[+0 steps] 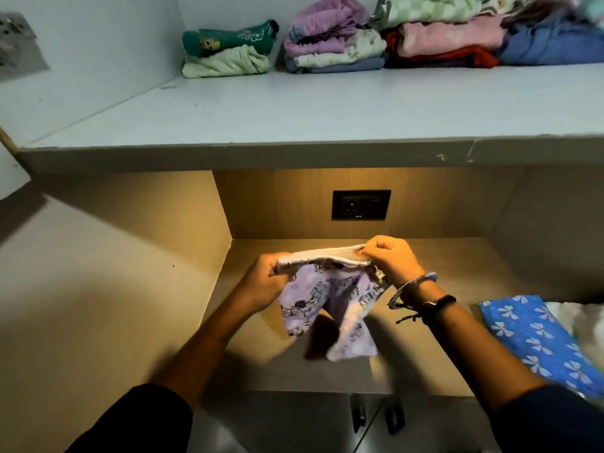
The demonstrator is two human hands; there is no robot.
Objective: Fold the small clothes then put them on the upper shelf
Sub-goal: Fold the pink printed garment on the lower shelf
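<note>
Purple shorts (330, 308) with a cartoon print, held in the air above the middle of the desk (425, 358), not touching it. Waistband stretched level between both hands, two legs hanging down, slightly blurred. Left hand (264, 284) at the left end of the waistband, fingers (277, 261) curled round the cloth and clamped on it. Right hand (390, 261) at the right end, fingers (376, 248) and thumb pinched tight on the white edge of the waistband. Thin bracelets (412, 285) on the right wrist, a dark band just below them.

Blue cloth with white bows (536, 338) lying at the right edge of the desk, well apart from the shorts. Black wall socket (359, 205) set in the wooden panel behind the desk's back edge.

Upper shelf (294, 119), pale grey, directly above the desk. Along the shelf's back edge, folded clothes in a row: a teal and pale green pile (228, 52) toward the left, a lilac pile (330, 40) just beside it, a pink and red pile (447, 40) touching that one, and a blue pile (552, 42) near the right corner.
</note>
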